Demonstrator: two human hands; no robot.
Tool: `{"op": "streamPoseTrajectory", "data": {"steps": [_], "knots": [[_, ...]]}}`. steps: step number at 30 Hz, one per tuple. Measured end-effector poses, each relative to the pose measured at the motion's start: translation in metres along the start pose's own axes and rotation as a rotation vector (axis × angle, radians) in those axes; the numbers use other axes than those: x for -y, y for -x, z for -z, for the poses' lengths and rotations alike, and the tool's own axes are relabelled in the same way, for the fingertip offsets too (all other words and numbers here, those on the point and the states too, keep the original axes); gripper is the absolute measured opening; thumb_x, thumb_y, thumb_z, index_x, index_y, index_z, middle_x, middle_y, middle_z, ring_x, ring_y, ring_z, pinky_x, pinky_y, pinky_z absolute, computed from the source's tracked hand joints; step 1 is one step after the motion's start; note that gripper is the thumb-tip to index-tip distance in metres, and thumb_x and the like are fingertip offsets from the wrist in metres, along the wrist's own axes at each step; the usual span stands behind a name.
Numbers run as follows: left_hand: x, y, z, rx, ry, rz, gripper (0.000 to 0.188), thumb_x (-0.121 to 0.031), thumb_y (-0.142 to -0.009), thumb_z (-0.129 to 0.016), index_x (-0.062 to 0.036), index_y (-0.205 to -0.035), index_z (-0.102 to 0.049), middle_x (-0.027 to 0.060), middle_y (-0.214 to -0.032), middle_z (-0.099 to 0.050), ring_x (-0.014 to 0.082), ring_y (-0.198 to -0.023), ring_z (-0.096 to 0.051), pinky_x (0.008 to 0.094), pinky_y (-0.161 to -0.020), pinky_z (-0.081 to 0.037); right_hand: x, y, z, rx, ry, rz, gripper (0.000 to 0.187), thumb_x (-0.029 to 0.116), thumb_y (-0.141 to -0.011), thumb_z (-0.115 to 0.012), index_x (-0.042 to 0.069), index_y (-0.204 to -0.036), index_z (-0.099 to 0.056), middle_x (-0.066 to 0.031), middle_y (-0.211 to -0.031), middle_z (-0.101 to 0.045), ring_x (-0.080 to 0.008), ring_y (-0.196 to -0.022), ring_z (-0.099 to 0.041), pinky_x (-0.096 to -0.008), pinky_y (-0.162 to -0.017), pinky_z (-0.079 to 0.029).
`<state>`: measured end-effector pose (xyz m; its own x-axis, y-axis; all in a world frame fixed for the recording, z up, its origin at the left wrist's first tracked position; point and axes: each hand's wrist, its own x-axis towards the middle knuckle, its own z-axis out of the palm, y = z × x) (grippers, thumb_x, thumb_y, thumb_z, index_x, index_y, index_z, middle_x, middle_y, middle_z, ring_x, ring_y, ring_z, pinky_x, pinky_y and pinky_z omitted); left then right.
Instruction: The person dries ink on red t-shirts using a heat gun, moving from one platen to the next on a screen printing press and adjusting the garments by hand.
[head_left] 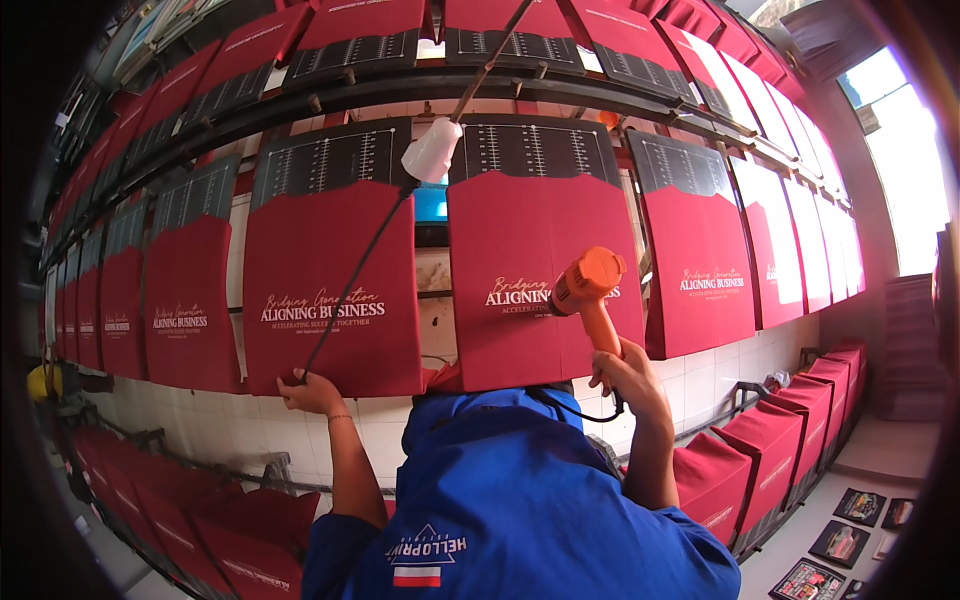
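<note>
My right hand (pixel 636 382) is wrapped round the handle of an orange heat gun (pixel 597 325). Its round head sits over the printed lettering of a dark red fabric piece (pixel 540 245), stretched on a black board with white ruler marks. From the handle's end a short black cord (pixel 590 416) loops toward my waist. At the lower edge of the neighbouring red piece (pixel 330 240), my left hand (pixel 314 394) is closed at the lower end of a black cable (pixel 350 288). That cable runs up to a white connector (pixel 433 150) hanging between the two boards.
Rows of similar red pieces on boards (pixel 690 240) stretch left and right along black rails (pixel 350 90). Behind me runs another row of red-covered boards (pixel 775 445). Printed sheets (pixel 840 541) lie on the floor at lower right. A bright window (pixel 900 150) is at right.
</note>
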<state>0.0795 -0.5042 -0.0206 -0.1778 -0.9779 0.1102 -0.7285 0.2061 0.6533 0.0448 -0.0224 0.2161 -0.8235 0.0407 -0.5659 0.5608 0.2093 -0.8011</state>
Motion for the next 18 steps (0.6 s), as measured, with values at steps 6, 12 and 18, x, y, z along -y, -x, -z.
{"op": "streamPoseTrajectory", "data": {"steps": [6,12,18], "knots": [[0.002,0.001,-0.002,-0.014,0.014,-0.008,0.057,-0.032,-0.1,-0.053,0.0028,-0.143,-0.039,0.035,-0.136,-0.036,0.0445,-0.106,-0.06,0.0459,-0.089,-0.053,-0.01,-0.001,0.007,-0.053,-0.012,0.022,0.019,0.018,-0.092,-0.061,0.0,-0.095,-0.058,-0.003,-0.071,-0.058,-0.0107,-0.06,-0.061,-0.0241,-0.05,-0.047],[0.002,0.0,-0.003,-0.014,0.037,0.008,0.054,-0.029,-0.102,-0.051,0.0017,-0.143,-0.038,0.0357,-0.136,-0.036,0.0454,-0.106,-0.059,0.0476,-0.089,-0.052,-0.024,-0.006,0.017,-0.097,-0.01,0.068,0.02,0.019,-0.093,-0.062,0.0,-0.097,-0.059,-0.0031,-0.071,-0.06,-0.011,-0.059,-0.063,-0.0225,-0.046,-0.048],[0.004,-0.005,-0.004,-0.009,0.054,0.09,0.05,-0.027,-0.102,-0.051,-0.0027,-0.144,-0.039,0.0338,-0.136,-0.038,0.0442,-0.106,-0.059,0.0474,-0.088,-0.052,-0.027,-0.001,0.028,-0.138,-0.045,0.047,0.019,0.02,-0.095,-0.061,0.002,-0.096,-0.058,-0.0026,-0.073,-0.06,-0.0109,-0.06,-0.063,-0.0228,-0.048,-0.047]]}}
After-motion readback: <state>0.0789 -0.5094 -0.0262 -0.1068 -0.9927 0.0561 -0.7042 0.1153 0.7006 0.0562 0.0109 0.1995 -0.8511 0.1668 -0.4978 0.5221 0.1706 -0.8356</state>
